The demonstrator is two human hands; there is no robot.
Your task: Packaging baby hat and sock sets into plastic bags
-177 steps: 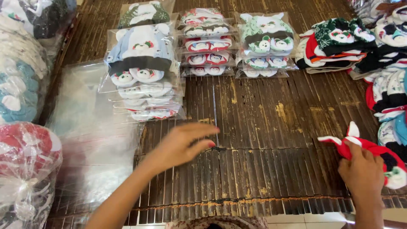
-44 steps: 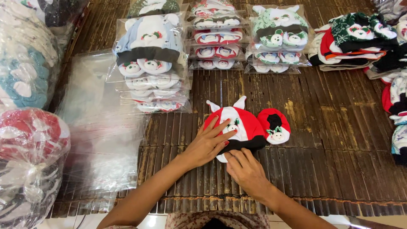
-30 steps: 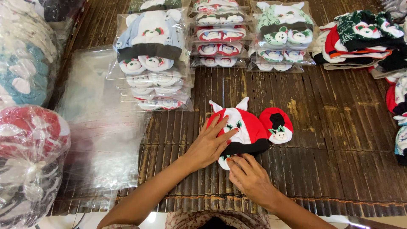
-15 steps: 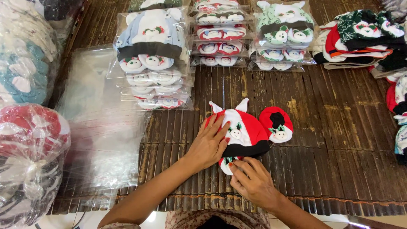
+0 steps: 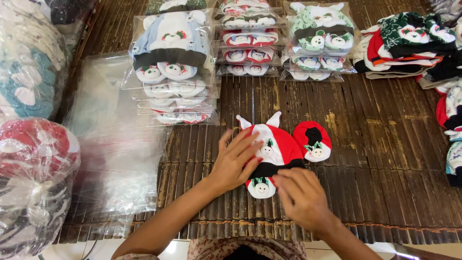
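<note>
A red and white baby hat [image 5: 272, 144] with two white ears and a black band lies on the dark slatted wooden table [image 5: 375, 168]. One red bootie [image 5: 313, 141] lies to its right. A second red bootie [image 5: 260, 187] pokes out below the hat's band. My left hand [image 5: 234, 161] presses flat on the hat's left side, fingers spread. My right hand [image 5: 301, 196] rests just below the band, fingertips touching the lower bootie and the hat's edge. Neither hand grips anything.
Stacks of bagged hat-and-bootie sets stand at the back: light blue [image 5: 171, 58], red [image 5: 248, 41], green [image 5: 320, 41]. Loose unbagged sets [image 5: 409, 41] pile at the right. Empty clear plastic bags [image 5: 115, 139] lie left; filled sacks [image 5: 33, 178] sit at the far left.
The red hat set was brought from the right edge to the table's middle. Over the last second my right hand shifted the lower bootie under the hat's band; my left hand stayed on the hat.
</note>
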